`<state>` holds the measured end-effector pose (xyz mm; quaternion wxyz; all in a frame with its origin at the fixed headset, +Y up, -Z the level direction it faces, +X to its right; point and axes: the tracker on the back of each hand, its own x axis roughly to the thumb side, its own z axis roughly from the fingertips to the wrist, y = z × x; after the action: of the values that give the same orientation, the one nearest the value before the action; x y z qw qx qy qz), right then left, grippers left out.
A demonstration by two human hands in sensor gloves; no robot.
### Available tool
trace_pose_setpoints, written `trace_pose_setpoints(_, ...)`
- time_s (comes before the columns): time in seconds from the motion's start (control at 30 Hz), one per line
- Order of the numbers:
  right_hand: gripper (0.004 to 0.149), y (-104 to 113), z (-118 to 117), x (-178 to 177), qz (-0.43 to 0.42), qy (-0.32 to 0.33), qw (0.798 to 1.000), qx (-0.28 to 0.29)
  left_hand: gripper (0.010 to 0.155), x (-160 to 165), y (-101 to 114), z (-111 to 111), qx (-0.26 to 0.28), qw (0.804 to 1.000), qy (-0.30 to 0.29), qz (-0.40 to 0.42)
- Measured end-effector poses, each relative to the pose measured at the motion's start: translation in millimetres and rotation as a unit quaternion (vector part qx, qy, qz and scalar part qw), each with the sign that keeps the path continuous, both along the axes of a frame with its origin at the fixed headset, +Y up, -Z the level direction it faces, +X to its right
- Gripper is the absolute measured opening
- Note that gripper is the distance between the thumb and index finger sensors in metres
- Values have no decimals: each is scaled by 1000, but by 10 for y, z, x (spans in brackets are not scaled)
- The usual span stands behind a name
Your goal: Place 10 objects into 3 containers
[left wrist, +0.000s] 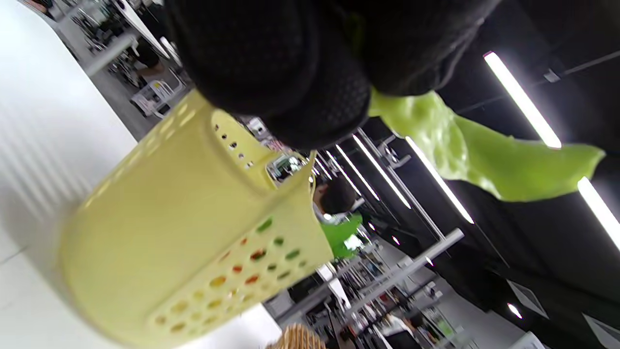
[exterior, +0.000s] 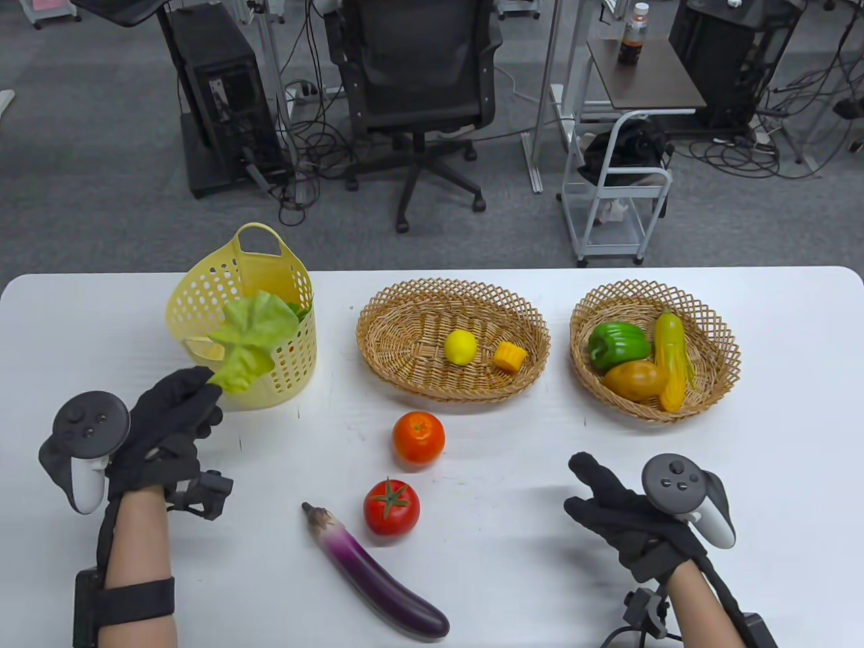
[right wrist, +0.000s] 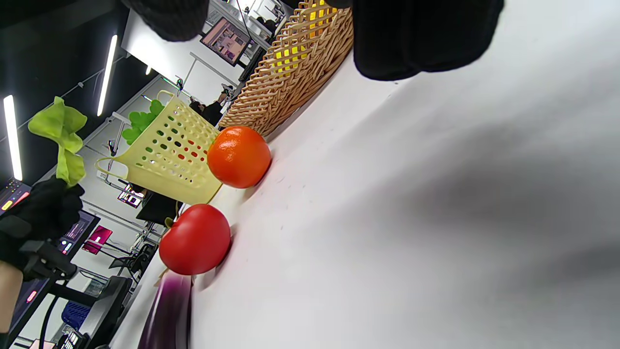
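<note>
Holding the lettuce leaf [exterior: 251, 341] pinched above the yellow basket [exterior: 283, 378] at far left, the left hand [exterior: 165, 425] is mid-placement — next, lower and release; right hand [exterior: 621, 513] rests loosely open, empty

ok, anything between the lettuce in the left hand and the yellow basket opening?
Nothing visible. The left hand holds the lettuce leaf right at the yellow basket, whose open top already shows some greens inside; no other object blocks it.
</note>
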<state>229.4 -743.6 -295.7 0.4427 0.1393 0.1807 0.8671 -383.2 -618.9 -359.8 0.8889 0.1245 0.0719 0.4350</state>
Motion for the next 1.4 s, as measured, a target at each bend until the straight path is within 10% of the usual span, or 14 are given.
trace_pose_setpoints(0.37,79,5,4,13,7,4,1000,-6,44,15,83,-304,-39,998,41,4)
trace_pose_setpoints(0.87,79,2,10,1,13,8,1000,-4,59,-56,-346,6,-94,995,-37,-11)
trace_pose_setpoints(1.1,79,-3,17,-7,14,7,1000,-9,52,327,-836,31,-274,927,-242,-88)
trace_pose_setpoints(1.4,79,-11,17,-15,16,4,1000,-17,61,942,-1237,100,-319,841,-418,-127)
